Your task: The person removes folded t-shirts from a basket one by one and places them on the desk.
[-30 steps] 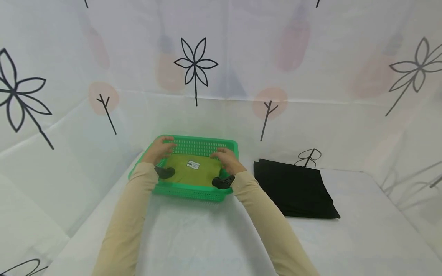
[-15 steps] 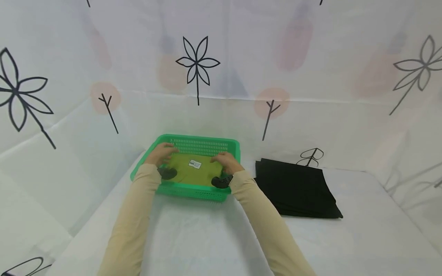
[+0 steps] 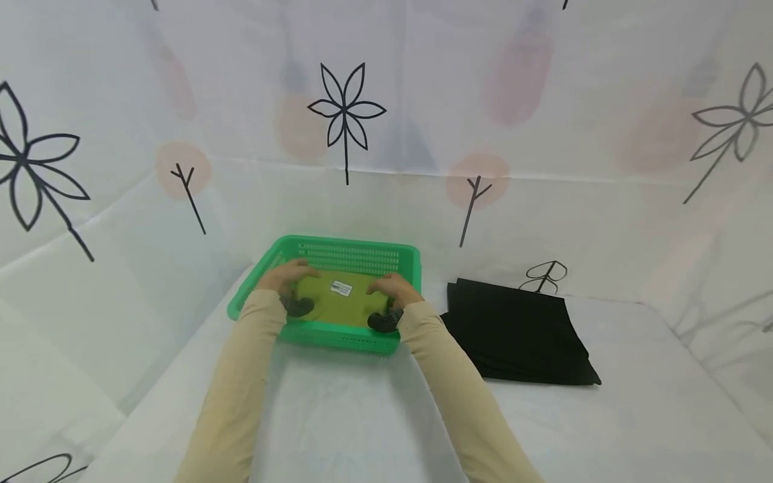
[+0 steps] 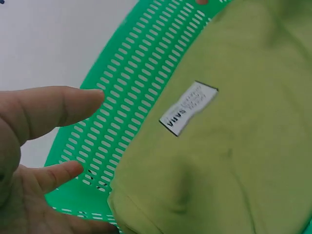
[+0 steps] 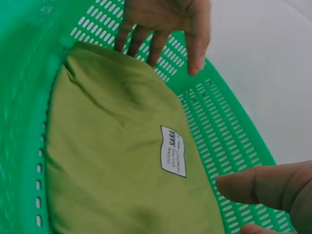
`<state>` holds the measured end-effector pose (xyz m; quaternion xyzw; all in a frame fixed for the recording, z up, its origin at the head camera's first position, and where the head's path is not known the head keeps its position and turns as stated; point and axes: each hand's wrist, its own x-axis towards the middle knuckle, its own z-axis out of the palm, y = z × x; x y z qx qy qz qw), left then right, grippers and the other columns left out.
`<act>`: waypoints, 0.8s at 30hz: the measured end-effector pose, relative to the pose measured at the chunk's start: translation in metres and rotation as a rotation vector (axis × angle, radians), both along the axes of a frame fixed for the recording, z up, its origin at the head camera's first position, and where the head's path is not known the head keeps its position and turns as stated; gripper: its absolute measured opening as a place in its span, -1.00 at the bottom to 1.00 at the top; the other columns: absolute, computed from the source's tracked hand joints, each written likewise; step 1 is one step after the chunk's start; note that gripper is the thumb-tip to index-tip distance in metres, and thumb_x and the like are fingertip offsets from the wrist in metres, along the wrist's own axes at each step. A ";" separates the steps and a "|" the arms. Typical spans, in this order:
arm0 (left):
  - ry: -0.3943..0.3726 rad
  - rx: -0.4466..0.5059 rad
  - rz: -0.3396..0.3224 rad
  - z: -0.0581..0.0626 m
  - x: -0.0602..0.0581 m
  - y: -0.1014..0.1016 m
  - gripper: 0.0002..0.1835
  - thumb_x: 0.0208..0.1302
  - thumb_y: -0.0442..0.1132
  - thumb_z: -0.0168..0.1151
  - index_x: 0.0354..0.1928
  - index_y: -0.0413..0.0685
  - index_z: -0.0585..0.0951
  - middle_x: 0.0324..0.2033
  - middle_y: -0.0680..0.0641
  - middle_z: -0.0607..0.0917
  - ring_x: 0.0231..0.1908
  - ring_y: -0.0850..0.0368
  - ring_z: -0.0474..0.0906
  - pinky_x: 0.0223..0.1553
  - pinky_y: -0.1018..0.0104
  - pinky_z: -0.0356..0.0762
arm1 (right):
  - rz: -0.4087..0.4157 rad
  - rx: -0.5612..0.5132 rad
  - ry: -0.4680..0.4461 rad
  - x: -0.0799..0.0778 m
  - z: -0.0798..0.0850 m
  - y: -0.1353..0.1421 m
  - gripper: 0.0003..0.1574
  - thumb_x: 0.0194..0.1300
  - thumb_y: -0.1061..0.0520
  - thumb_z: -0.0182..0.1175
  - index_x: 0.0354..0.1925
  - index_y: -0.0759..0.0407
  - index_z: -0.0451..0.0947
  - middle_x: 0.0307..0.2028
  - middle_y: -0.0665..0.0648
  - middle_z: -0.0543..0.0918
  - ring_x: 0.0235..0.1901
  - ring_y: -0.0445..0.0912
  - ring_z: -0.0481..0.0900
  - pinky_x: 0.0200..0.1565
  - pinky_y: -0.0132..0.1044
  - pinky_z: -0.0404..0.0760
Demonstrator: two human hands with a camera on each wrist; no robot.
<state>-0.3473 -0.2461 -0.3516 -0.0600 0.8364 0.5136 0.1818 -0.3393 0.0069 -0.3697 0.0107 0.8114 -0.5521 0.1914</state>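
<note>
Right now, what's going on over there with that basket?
Someone in tan sleeves has both hands in the green basket, around a green cloth with a white tag. The left grip is at the cloth's left end and the right grip at its right end, both open. The cloth lies in the basket, not picked up. A black cloth lies to the right.
</note>
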 end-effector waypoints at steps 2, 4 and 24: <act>-0.012 -0.022 -0.001 -0.001 0.001 -0.001 0.02 0.25 0.00 0.26 0.51 -0.24 -0.13 0.46 -0.38 -0.17 0.39 -0.44 -0.25 0.27 -0.29 0.04 | 0.019 -0.008 -0.003 0.000 0.000 -0.001 -0.12 0.29 0.14 0.21 0.43 0.35 0.08 0.38 0.38 0.14 0.30 0.31 0.20 0.18 0.11 0.38; -0.029 -0.015 0.004 -0.001 0.004 -0.002 -0.02 0.29 -0.05 0.22 0.50 -0.26 -0.16 0.46 -0.37 -0.20 0.40 -0.41 -0.28 0.31 -0.25 -0.06 | 0.032 -0.029 -0.015 0.000 0.000 -0.001 -0.13 0.30 0.15 0.20 0.43 0.35 0.07 0.38 0.39 0.13 0.29 0.32 0.20 0.17 0.11 0.39; -0.012 -0.093 -0.068 -0.008 0.008 -0.012 -0.16 0.36 -0.10 0.11 0.51 -0.19 -0.08 0.45 -0.39 -0.10 0.37 -0.41 -0.06 0.28 -0.19 0.12 | 0.122 -0.056 -0.066 -0.008 -0.001 -0.002 -0.18 0.34 0.17 0.19 0.43 0.33 0.09 0.42 0.36 0.05 0.31 0.35 0.15 0.19 0.09 0.37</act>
